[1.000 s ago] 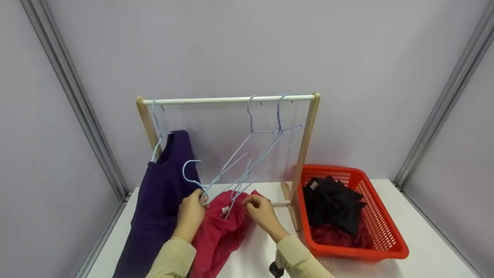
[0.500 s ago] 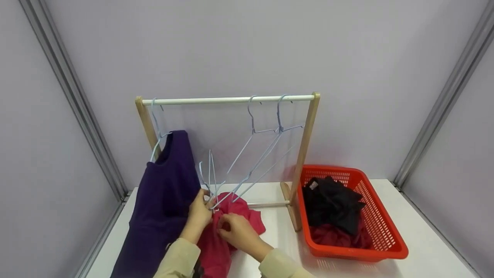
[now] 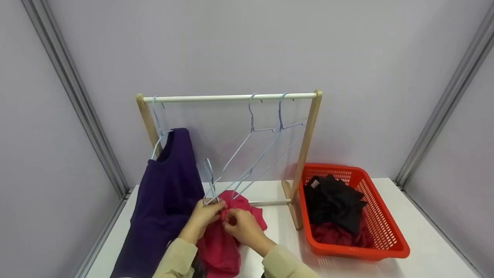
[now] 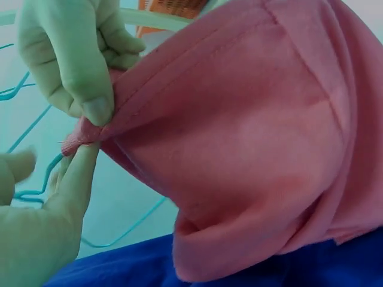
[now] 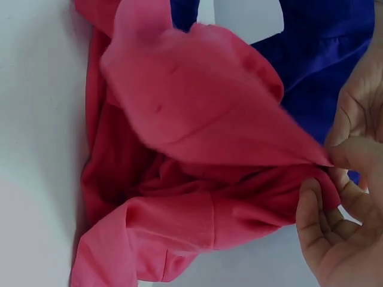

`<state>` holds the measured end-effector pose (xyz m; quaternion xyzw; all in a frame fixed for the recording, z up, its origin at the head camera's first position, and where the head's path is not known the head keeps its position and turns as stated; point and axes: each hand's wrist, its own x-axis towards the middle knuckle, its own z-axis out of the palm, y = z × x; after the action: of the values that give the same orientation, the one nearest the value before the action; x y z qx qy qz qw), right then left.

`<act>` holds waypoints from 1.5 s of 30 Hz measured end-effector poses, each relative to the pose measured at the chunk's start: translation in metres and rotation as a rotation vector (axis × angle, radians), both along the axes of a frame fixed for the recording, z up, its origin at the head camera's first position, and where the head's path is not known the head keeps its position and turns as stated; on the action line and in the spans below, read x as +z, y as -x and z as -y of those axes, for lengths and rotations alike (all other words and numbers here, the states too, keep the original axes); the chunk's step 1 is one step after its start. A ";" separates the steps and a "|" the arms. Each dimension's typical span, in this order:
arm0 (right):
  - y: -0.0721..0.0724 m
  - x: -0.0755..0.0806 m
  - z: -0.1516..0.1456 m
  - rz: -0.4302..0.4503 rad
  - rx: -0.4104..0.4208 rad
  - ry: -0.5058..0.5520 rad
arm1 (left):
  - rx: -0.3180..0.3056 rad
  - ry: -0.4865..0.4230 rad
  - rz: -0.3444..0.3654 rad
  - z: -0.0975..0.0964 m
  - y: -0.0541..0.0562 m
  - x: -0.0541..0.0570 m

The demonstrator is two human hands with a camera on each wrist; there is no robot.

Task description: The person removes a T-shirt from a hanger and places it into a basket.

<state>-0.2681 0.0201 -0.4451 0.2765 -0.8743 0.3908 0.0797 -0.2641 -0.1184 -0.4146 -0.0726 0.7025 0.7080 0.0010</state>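
Note:
My left hand [image 3: 202, 218] holds a loose light-blue wire hanger [image 3: 209, 175] upright, its lower part hidden by the hand and the pink shirt [image 3: 222, 249]. In the left wrist view, fingers of that hand [image 4: 60, 209] touch the shirt's gathered edge from below, with the thumb apart. My right hand [image 3: 243, 227] pinches the same edge; the left wrist view shows its thumb and fingers on the pink cloth [image 4: 239, 131]. Folds of the shirt [image 5: 203, 101] spread left of both hands in the right wrist view. A purple sleeveless garment [image 3: 170, 197] hangs beside my left hand.
A rack with a white rail [image 3: 204, 99] and wooden posts stands behind the hands. Two bare hangers [image 3: 252, 116] hang at its right. A red basket [image 3: 389, 220] at the right holds a black garment [image 3: 334, 202] and dark red cloth [image 3: 337, 233].
My right hand has moved left and down, close to the left hand, and pinches the shirt there. The loose hanger has turned more upright, and the shirt has been drawn together around its lower part.

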 end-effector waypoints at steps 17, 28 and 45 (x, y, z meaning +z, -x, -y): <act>-0.005 -0.019 -0.006 0.188 0.158 -0.046 | -0.021 0.248 -0.185 0.015 0.010 0.006; -0.005 -0.029 -0.017 0.290 0.323 -0.147 | 0.052 0.344 -0.266 0.023 0.012 0.013; 0.011 -0.046 -0.028 0.214 0.248 -0.101 | 0.060 0.289 -0.244 0.026 0.013 0.020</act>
<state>-0.2791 0.0482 -0.4916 0.3429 -0.8555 0.3803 -0.0770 -0.2771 -0.1441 -0.3942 -0.0064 0.7892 0.6030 -0.1159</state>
